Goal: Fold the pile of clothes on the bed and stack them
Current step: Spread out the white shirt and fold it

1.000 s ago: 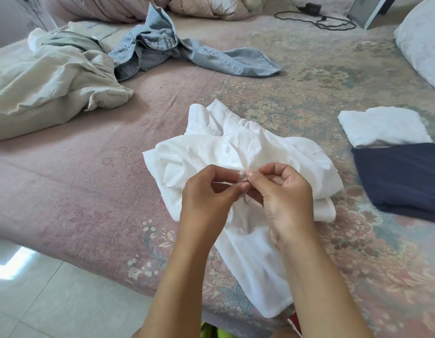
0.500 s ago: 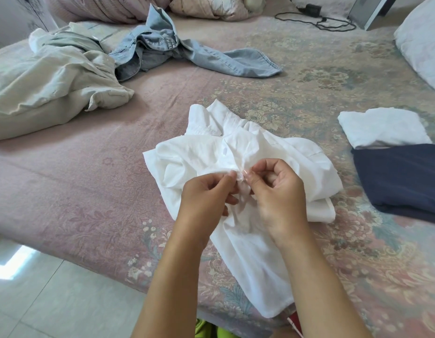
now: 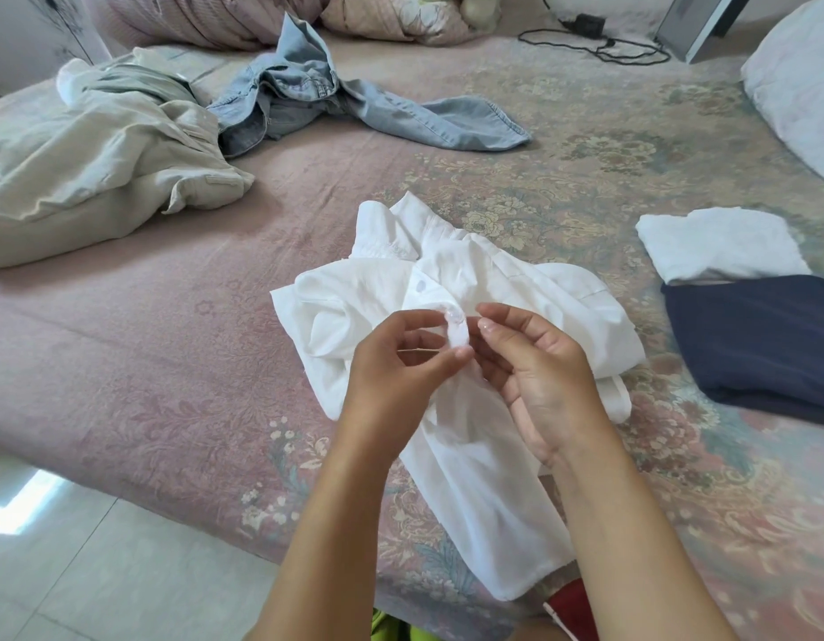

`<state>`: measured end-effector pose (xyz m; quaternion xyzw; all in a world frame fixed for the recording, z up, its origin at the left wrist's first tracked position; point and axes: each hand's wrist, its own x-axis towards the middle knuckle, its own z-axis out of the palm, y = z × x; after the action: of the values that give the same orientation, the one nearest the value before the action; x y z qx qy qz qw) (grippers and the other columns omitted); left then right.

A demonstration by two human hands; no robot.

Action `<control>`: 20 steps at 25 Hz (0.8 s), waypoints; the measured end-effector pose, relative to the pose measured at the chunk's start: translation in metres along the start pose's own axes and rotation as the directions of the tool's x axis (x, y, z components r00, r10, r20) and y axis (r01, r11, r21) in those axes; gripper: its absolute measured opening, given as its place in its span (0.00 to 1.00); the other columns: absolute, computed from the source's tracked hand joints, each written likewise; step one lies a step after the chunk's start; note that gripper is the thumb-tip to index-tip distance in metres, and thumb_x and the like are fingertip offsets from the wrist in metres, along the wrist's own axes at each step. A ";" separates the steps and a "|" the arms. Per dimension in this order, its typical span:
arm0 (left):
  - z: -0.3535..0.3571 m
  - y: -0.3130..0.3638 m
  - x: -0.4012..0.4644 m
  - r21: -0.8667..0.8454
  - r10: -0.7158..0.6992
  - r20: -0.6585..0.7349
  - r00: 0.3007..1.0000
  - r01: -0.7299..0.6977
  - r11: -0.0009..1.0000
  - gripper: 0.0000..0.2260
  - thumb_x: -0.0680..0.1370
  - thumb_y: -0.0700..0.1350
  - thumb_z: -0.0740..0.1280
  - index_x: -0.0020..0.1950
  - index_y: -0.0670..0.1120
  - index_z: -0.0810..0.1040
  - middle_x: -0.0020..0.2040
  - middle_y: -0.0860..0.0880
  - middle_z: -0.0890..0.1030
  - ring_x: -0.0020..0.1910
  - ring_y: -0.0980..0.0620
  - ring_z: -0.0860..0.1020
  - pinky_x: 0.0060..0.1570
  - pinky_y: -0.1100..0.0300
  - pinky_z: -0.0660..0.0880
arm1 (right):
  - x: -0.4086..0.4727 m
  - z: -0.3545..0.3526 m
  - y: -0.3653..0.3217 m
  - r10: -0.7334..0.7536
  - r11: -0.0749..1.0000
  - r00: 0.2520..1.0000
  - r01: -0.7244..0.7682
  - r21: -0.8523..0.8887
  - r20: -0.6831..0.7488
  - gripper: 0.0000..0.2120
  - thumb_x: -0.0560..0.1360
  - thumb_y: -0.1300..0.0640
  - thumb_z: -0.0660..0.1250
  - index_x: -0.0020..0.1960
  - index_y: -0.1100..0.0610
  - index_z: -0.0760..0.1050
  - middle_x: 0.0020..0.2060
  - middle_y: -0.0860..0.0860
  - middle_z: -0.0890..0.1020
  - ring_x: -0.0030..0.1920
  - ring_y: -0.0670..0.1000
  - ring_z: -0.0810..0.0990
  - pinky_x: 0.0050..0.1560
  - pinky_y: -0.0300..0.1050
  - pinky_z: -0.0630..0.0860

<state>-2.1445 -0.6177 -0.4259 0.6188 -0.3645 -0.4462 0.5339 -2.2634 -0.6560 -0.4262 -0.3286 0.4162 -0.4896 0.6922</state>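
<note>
A crumpled white shirt [image 3: 539, 293] lies near the front edge of the bed [image 3: 170, 340], collar away from me and hem hanging over the edge. My left hand [image 3: 401, 363] pinches its button placket between thumb and forefinger, just below a clear button. My right hand [image 3: 544, 377] hovers beside the placket with loosely curled fingers, its thumb and forefinger a little apart from the cloth. At the right lie a folded white garment [image 3: 720, 247] and a folded navy garment [image 3: 761, 335]. Unfolded at the back left are a beige garment [image 3: 100, 168] and a light denim shirt [image 3: 354, 108].
A white pillow [image 3: 798, 85] sits at the far right and quilted bedding [image 3: 206, 16] along the back. A black charger and cable [image 3: 599, 43] lie at the back right. Tiled floor [image 3: 77, 571] shows at the lower left.
Both hands were pinched together on the placket. Now they have drawn slightly apart, the right fingers have let go, and a fastened button shows above my left hand.
</note>
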 end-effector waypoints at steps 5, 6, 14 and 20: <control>-0.001 0.002 0.005 -0.051 -0.003 -0.082 0.997 -0.001 0.999 0.09 0.73 0.36 0.71 0.47 0.49 0.81 0.38 0.49 0.76 0.38 0.55 0.77 0.45 0.55 0.80 | 0.007 -0.021 0.001 -0.086 0.979 0.996 0.088 -0.181 0.020 0.08 0.76 0.67 0.66 0.50 0.56 0.77 0.44 0.52 0.84 0.47 0.48 0.82 0.47 0.36 0.78; -0.004 0.003 0.007 -0.106 -0.016 -0.087 0.996 0.006 0.994 0.08 0.75 0.35 0.70 0.47 0.49 0.81 0.39 0.49 0.76 0.37 0.57 0.77 0.44 0.57 0.80 | 0.009 -0.027 0.004 -0.121 0.894 0.991 0.136 -0.428 0.061 0.09 0.74 0.65 0.69 0.50 0.53 0.77 0.46 0.47 0.83 0.48 0.43 0.80 0.48 0.31 0.75; -0.026 -0.002 0.014 -0.027 0.066 -0.214 0.974 -0.074 0.997 0.11 0.77 0.35 0.67 0.48 0.51 0.80 0.40 0.53 0.79 0.37 0.60 0.76 0.41 0.71 0.74 | 0.014 -0.034 0.008 -0.226 0.510 0.973 0.164 -0.844 0.052 0.04 0.73 0.56 0.71 0.40 0.51 0.82 0.31 0.42 0.79 0.36 0.41 0.75 0.39 0.39 0.72; -0.027 -0.004 0.017 -0.008 0.073 -0.273 0.959 -0.078 0.997 0.10 0.77 0.34 0.67 0.54 0.46 0.80 0.43 0.52 0.82 0.38 0.65 0.79 0.43 0.72 0.74 | -0.002 -0.025 0.010 0.078 0.519 0.985 0.093 -0.850 0.156 0.11 0.72 0.52 0.73 0.53 0.45 0.76 0.46 0.43 0.78 0.34 0.42 0.76 0.35 0.35 0.73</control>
<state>-2.1140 -0.6236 -0.4313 0.6550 -0.3068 -0.3394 0.6014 -2.2826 -0.6522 -0.4454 -0.6690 0.5390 -0.1946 0.4733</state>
